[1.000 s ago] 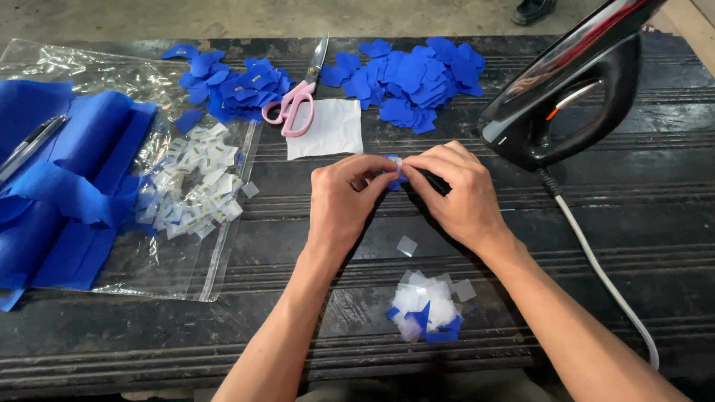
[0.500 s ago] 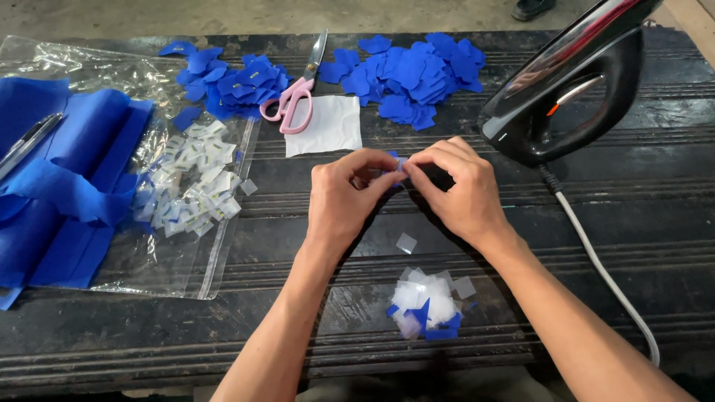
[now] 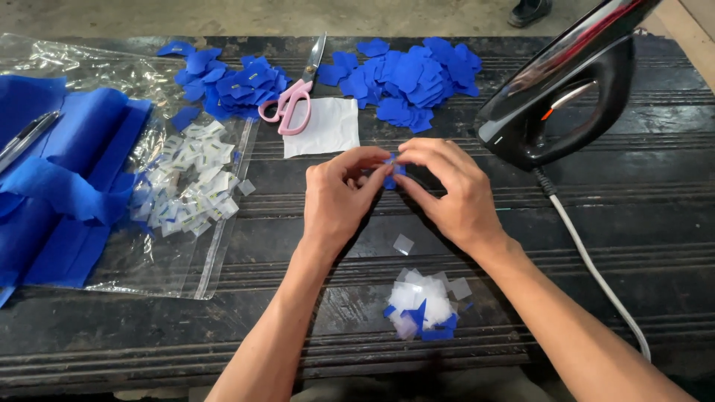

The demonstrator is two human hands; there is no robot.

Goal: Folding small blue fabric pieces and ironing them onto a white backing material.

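Note:
Over the middle of the dark ribbed table (image 3: 640, 223), my left hand (image 3: 339, 197) and my right hand (image 3: 447, 190) pinch one small blue fabric piece (image 3: 392, 173) between their fingertips. Most of the piece is hidden by my fingers. Just below my wrists lies a small heap of white and blue scraps (image 3: 423, 305), with a single white square (image 3: 403, 243) above it.
A black iron (image 3: 566, 93) with a white cord (image 3: 596, 268) rests at the right. Two piles of blue cutouts (image 3: 413, 74) (image 3: 227, 82), pink scissors (image 3: 294, 100) and a white sheet (image 3: 322, 126) lie at the back. At the left, a clear plastic bag (image 3: 134, 246) holds blue cloth (image 3: 63, 179), white tags (image 3: 190, 179) and a pen (image 3: 26, 138).
Both hands stay together on the blue piece; the fingers have shifted slightly around it. Nothing else has moved.

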